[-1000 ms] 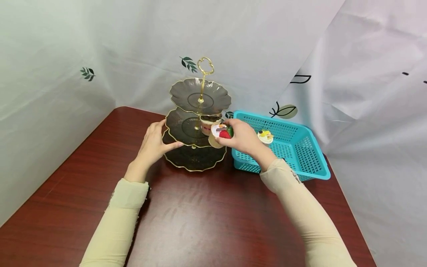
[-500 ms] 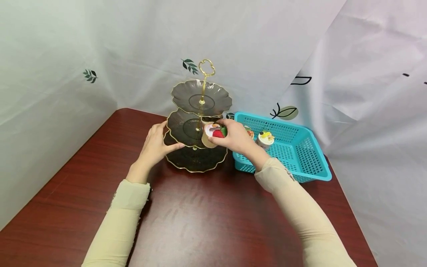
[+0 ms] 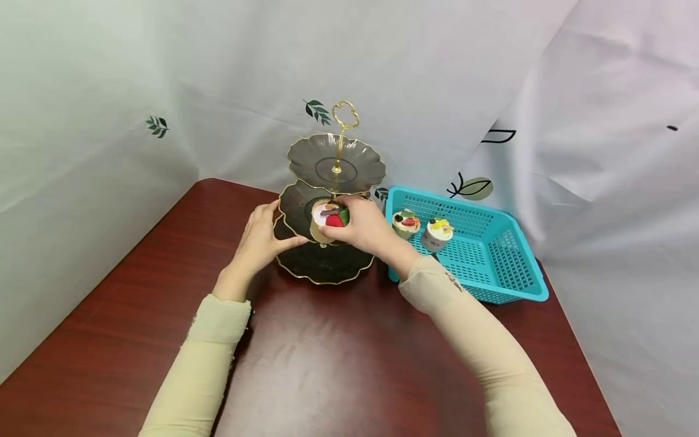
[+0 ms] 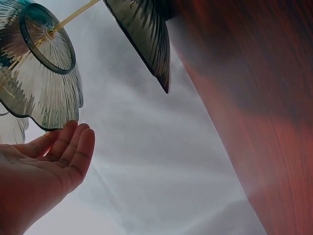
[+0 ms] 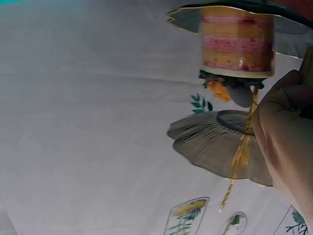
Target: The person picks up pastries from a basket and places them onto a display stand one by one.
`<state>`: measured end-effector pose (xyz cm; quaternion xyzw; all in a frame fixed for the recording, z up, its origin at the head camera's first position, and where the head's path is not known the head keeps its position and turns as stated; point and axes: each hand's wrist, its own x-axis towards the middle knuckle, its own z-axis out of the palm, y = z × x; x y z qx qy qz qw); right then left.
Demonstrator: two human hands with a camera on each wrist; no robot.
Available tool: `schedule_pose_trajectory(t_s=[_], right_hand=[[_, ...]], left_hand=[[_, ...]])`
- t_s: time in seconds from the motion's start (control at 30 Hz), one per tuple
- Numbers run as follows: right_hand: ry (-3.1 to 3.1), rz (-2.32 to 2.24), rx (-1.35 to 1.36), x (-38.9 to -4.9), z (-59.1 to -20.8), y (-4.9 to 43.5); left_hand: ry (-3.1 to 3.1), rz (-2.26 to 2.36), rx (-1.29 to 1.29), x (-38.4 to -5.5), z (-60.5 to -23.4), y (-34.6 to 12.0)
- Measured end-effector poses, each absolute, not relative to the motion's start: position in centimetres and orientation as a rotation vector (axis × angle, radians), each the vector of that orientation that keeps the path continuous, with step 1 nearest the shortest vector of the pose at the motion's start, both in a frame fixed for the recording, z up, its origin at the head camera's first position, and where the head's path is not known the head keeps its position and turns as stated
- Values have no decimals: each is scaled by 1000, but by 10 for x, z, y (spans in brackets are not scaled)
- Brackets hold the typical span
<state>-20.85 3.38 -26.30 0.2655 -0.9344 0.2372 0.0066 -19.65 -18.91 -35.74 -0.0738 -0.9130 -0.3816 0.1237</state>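
Note:
A three-tier stand [image 3: 297,203] of dark, scalloped, gold-rimmed plates stands at the back of the table. My left hand [image 3: 256,243] touches the left rim of its middle plate, thumb along the front edge; the left wrist view shows that hand's fingers [image 4: 80,147] fairly straight at a rim. My right hand [image 3: 368,224] pinches a dessert cup [image 3: 321,229] topped with cream and a strawberry, over the front of the middle plate. Another dessert cup [image 5: 237,44], pink and tan layered, stands on that plate, appearing upside down in the right wrist view and hidden by my hand in the head view.
Right of the stand, a turquoise basket [image 3: 505,243] holds two fruit-topped dessert cups, one with green and red topping [image 3: 406,224] and one with yellow topping [image 3: 437,235]. The stand's upper plate [image 3: 311,161] overhangs the middle one. Pale cloth [image 3: 246,91] hangs behind.
My right hand has carried the strawberry-topped cup leftward over the middle plate, uncovering both cups in the basket. My left hand keeps its place at the rim.

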Motion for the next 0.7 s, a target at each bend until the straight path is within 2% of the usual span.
schedule_pose_trajectory(t_s=[0.37, 0.7], right_hand=[[-2933, 708, 792, -216, -269, 17], [-2939, 466, 773, -217, -269, 0]], left_hand=[[-2668, -1108, -223, -194, -355, -188], [-2667, -1109, -213, -194, -355, -188]])
